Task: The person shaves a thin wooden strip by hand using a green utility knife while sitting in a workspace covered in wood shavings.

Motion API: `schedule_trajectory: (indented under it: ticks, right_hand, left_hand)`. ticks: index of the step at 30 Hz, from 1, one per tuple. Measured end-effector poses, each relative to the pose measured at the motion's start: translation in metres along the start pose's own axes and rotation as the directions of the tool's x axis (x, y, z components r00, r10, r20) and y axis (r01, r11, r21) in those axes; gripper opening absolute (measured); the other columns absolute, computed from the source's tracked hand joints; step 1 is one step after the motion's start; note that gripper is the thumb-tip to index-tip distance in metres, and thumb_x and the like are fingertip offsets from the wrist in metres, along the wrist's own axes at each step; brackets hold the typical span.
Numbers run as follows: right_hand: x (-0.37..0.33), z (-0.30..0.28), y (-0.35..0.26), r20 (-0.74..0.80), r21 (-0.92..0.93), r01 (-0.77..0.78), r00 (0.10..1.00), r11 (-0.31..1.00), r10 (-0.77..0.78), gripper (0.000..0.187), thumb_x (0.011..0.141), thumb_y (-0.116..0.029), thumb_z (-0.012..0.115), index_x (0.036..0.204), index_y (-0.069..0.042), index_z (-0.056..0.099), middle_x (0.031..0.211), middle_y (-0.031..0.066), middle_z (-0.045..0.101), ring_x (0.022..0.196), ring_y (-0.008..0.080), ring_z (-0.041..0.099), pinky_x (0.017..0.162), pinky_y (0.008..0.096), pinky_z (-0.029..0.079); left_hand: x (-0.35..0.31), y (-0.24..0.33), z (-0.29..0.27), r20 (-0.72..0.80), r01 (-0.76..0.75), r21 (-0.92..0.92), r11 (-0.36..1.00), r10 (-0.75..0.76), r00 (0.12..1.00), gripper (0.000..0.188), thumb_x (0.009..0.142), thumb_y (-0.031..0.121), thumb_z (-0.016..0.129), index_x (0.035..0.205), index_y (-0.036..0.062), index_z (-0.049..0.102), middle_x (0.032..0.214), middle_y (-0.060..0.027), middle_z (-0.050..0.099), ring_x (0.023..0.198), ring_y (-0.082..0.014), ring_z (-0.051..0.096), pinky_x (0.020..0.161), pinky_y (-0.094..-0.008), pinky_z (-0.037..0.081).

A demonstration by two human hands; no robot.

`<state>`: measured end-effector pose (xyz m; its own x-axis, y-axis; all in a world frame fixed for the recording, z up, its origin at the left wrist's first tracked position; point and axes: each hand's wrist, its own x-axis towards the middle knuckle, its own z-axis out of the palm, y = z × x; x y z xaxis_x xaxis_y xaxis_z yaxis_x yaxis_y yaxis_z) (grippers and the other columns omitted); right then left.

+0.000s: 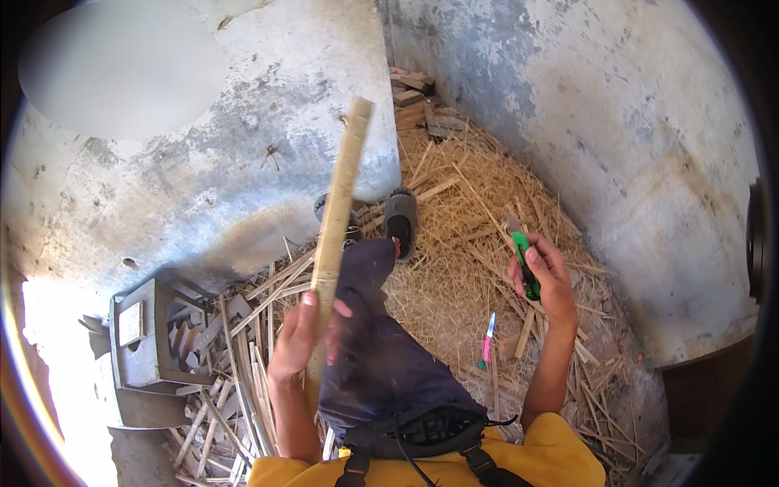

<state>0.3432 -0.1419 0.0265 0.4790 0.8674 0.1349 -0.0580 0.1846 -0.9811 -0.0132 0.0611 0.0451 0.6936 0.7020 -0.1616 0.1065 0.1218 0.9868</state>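
Observation:
My left hand [304,337] grips the lower part of a long pale bamboo strip [341,203] that stands almost upright, its top near the wall. My right hand [545,276] is closed around a green-handled knife [523,256] whose short blade points up and away. The two hands are apart, with my dark-trousered leg [381,349] stretched out between them. A second small knife with a pink handle [487,341] lies on the shavings below my right hand.
Straw-coloured shavings and splinters [471,203] cover the floor ahead. Cut strips are piled at the lower left [243,381] beside a grey concrete block [142,341]. Sandals [400,219] sit at my foot. Rough plaster walls close in behind and right.

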Motion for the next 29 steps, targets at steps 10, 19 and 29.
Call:
schedule_trajectory:
  ticks: [10, 19, 29]
  right_hand:
    - [0.025, 0.070, -0.012, 0.017, -0.658, 0.570, 0.666, 0.493, -0.746, 0.032, 0.093, -0.019, 0.083, 0.122, -0.007, 0.077, 0.099, 0.0096, 0.076, 0.076, 0.0157, 0.072, 0.062, 0.0299, 0.055]
    - [-0.020, 0.041, 0.019, 0.004, -0.873, 0.204, 0.911, 0.443, -0.413, 0.031, 0.093, -0.022, 0.081, 0.122, -0.011, 0.076, 0.095, 0.0097, 0.074, 0.081, 0.0248, 0.073, 0.071, 0.0400, 0.056]
    - [-0.020, 0.047, 0.026, -0.183, -0.277, 0.171, 0.957, 0.946, -0.226, 0.035, 0.101, -0.032, 0.076, 0.127, -0.009, 0.073, 0.105, 0.0085, 0.076, 0.087, 0.0275, 0.071, 0.083, 0.0342, 0.055]
  left_hand:
    - [0.001, -0.047, 0.063, 0.248, 0.101, 0.063, 0.993, -0.114, 0.962, 0.058, 0.119, 0.046, 0.033, 0.113, -0.0027, 0.063, 0.071, 0.0019, 0.045, 0.054, -0.0088, 0.050, 0.050, -0.0253, 0.044]
    - [-0.005, -0.031, 0.041, 0.045, 0.046, 0.117, 0.992, -0.051, 0.998, 0.058, 0.118, 0.047, 0.036, 0.110, -0.0025, 0.065, 0.071, 0.0021, 0.046, 0.056, -0.0087, 0.050, 0.052, -0.0257, 0.044]
    - [-0.028, -0.013, 0.050, 0.155, 0.007, 0.120, 0.993, -0.026, 0.988, 0.054, 0.117, 0.050, 0.039, 0.119, 0.0018, 0.063, 0.076, 0.0018, 0.048, 0.061, -0.0085, 0.054, 0.055, -0.0260, 0.045]
